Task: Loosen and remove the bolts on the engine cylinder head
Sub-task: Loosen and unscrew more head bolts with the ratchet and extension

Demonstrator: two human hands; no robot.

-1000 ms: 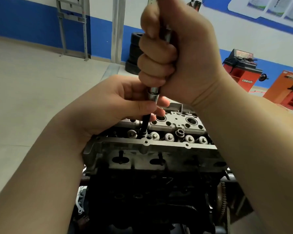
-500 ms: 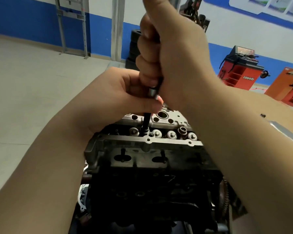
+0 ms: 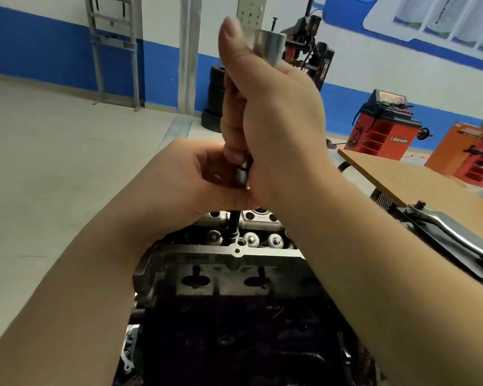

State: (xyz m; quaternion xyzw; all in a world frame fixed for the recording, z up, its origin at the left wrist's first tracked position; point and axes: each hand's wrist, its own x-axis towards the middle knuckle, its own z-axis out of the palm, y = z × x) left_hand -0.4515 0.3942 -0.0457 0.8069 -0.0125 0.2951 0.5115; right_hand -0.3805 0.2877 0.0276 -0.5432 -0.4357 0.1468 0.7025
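Right hand (image 3: 273, 112) clenches the socket wrench handle (image 3: 271, 47) at twelve o'clock for turning; left hand (image 3: 195, 176) grips its extension shaft (image 3: 234, 222), steadying it upright on a cylinder head (image 3: 229, 260) bolt at centre.

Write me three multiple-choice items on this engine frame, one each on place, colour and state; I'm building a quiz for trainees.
1. Where does the tool's black shaft end?
A. among the valve springs on the cylinder head
B. on the wooden board
C. on the floor

2. What colour is the wall stripe?
A. green
B. blue
C. yellow

3. How is the right hand?
A. flat on the board
B. hanging empty
C. gripping the tool's handle

A: the shaft drops to the head's top.
B: the band behind is blue.
C: its fingers wrap the handle, above the left hand.
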